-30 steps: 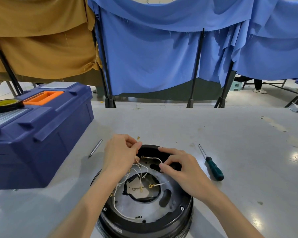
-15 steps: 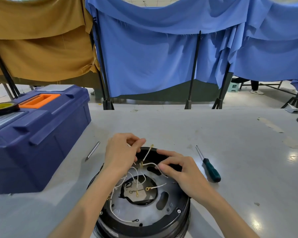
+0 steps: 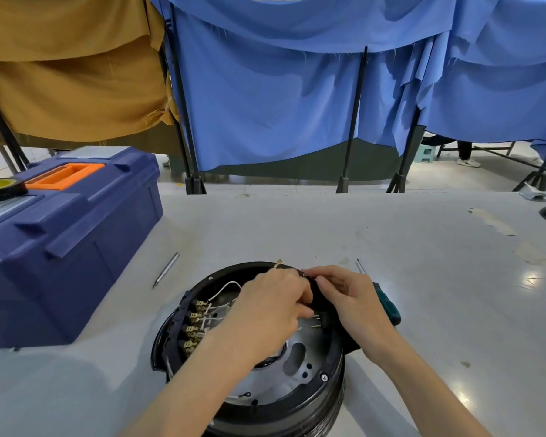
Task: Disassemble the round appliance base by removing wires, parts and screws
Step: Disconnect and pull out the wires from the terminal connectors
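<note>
Both hands have shifted since 1 s ago to the far-right rim of the round base (image 3: 312,384), and w/ the left forearm now lying across the middle we see a row of brass terminals (image 3: 196,323) on the base's left side that was hidden before. Behind everything hang a blue cloth (image 3: 281,99) and a tan cloth (image 3: 70,74) on black stands. Our grey worktop (image 3: 328,228) carries a navy toolbox (image 3: 70,247) at far left w/ an orange handle recess and a tape roll (image 3: 0,186) on its lid. The base sits at the near-centre edge of the worktop, open side up, black ring round a grey metal plate. Our left hand (image 3: 271,307) is curled, knuckles up, over the far-right part of the base; a brass-tipped wire end pokes out past it, but we can't tell what its fingers actually hold. Our right hand (image 3: 350,298) is curled too, thumb and fingertips pinching the black rim just beside the left hand. A green-handled screwdriver (image 3: 388,305) lies right of the base, partly under the right hand. A slim metal pin (image 3: 166,269) lies btw toolbox and base. White wires (image 3: 224,287) run from the terminals toward the left hand.
</note>
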A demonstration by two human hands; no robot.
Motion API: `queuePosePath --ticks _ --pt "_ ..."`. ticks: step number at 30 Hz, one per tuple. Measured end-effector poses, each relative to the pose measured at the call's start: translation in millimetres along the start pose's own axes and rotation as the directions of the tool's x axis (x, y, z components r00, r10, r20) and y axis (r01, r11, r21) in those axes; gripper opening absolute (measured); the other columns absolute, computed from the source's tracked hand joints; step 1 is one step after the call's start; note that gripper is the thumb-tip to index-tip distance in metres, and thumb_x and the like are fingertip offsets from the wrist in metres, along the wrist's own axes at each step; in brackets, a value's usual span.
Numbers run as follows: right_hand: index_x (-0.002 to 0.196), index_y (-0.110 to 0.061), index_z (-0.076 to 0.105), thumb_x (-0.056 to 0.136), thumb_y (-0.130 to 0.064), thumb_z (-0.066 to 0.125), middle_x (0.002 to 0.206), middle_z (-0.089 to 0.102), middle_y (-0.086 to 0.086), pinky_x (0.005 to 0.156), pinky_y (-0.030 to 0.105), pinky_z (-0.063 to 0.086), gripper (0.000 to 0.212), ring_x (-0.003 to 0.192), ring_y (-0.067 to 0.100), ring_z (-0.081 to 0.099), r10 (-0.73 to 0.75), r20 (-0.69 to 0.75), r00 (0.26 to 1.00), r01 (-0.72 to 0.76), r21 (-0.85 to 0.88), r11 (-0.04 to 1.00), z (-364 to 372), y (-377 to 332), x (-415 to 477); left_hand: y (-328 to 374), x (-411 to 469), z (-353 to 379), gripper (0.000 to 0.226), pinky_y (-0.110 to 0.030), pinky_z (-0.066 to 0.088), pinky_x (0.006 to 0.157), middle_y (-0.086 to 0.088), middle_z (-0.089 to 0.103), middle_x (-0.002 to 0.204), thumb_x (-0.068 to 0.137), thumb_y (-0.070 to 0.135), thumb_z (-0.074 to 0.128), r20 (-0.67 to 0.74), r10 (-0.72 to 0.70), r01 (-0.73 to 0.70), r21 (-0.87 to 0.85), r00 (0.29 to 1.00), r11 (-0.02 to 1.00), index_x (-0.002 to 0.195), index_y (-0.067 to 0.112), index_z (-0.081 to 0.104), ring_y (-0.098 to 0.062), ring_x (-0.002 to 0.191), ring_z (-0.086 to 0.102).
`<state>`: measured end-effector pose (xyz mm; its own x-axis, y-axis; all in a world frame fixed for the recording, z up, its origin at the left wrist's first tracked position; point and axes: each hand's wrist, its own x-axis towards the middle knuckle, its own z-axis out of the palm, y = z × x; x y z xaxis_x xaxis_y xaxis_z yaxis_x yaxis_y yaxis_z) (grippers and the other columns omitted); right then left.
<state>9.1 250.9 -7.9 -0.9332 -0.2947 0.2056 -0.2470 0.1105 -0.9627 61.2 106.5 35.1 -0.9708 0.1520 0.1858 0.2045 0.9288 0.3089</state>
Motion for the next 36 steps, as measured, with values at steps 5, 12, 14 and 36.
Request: queuePosePath --ticks 5,12,14,36 --pt "0.099 -0.019 0.073 0.095 -0.009 0.055 0.091 0.075 -0.006 0.078 0.016 0.052 0.021 0.09 0.008 0.07 -0.024 -0.011 1.0 0.024 -0.01 1.0 0 6 0 -4 -1 11 0.017 -0.03 0.045 0.081 0.007 0.064 0.109 0.096 0.018 0.055 0.049 0.014 -0.017 0.06 0.999 0.998 0.107 0.024 0.067 -0.016 0.107 0.056" --pt "0.104 -0.02 0.073 0.092 -0.011 0.062 0.096 0.076 -0.004 0.08 0.021 0.056 0.019 0.092 0.01 0.071 0.018 0.007 1.0 -0.018 0.112 0.993 2 10 -1 2 -2 18 0.014 -0.031 0.04 0.075 0.001 0.063 0.105 0.095 0.011 0.052 0.042 0.084 -0.089 0.148 0.996 0.985 0.1 0.02 0.06 -0.02 0.103 0.053" --pt "0.106 -0.02 0.073 0.089 -0.011 0.066 0.099 0.076 -0.006 0.082 0.021 0.056 0.021 0.094 0.007 0.07 0.024 0.008 1.0 -0.025 0.117 0.993 2 10 0 3 -3 19 0.017 -0.028 0.03 0.07 -0.002 0.064 0.102 0.093 0.008 0.051 0.047 0.081 -0.088 0.155 0.996 0.984 0.086 0.023 0.048 -0.022 0.1 0.052" --pt "0.105 -0.02 0.074 0.088 -0.006 0.066 0.095 0.077 -0.004 0.08 0.022 0.057 0.023 0.093 0.012 0.072 0.065 0.003 0.998 -0.064 0.199 0.978 1 17 1 13 -5 26 0.023 -0.032 0.032 0.068 -0.004 0.064 0.103 0.083 0.013 0.05 -0.042 -0.029 0.039 0.273 0.999 0.961 0.103 0.017 0.061 -0.028 0.096 0.059"
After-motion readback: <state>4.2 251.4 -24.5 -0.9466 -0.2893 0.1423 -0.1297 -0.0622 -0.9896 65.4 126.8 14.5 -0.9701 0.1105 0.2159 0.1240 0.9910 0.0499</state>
